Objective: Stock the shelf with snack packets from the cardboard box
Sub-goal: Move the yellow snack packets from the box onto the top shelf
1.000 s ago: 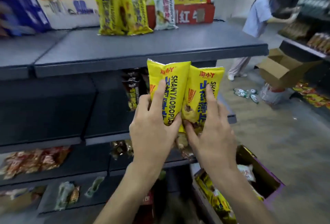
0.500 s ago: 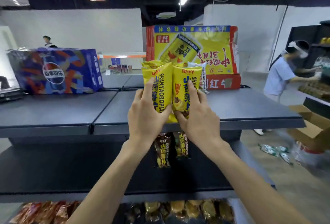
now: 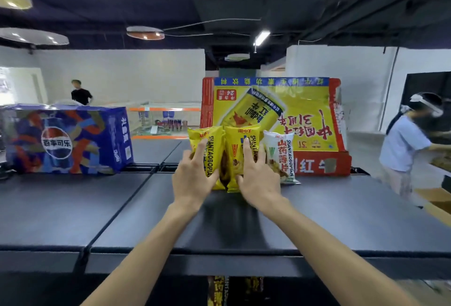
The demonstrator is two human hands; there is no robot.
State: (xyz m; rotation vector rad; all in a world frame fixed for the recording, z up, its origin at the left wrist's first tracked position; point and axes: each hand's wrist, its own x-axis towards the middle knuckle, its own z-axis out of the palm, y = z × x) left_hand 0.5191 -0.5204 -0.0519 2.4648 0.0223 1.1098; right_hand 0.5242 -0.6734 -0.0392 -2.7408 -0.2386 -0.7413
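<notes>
Two yellow snack packets stand upright side by side on the dark top shelf (image 3: 122, 208), leaning back against a big red and yellow drinks carton (image 3: 302, 115). My left hand (image 3: 192, 178) holds the left yellow packet (image 3: 210, 138), fingers over its front. My right hand (image 3: 258, 178) grips the right yellow packet (image 3: 235, 142) the same way. A white snack packet (image 3: 280, 156) stands just right of them, touching neither hand. The cardboard box I draw from is out of view.
A blue cola gift box (image 3: 66, 139) stands at the shelf's left. Dark snack packets (image 3: 217, 291) show on the shelf below. At the right a person in a light blue shirt (image 3: 402, 144) works by an open cardboard box (image 3: 436, 200). Another person (image 3: 80, 92) stands far back left.
Both hands have carried the two yellow packets up from waist height and forward onto the top shelf, where their bottoms now rest beside the white packet.
</notes>
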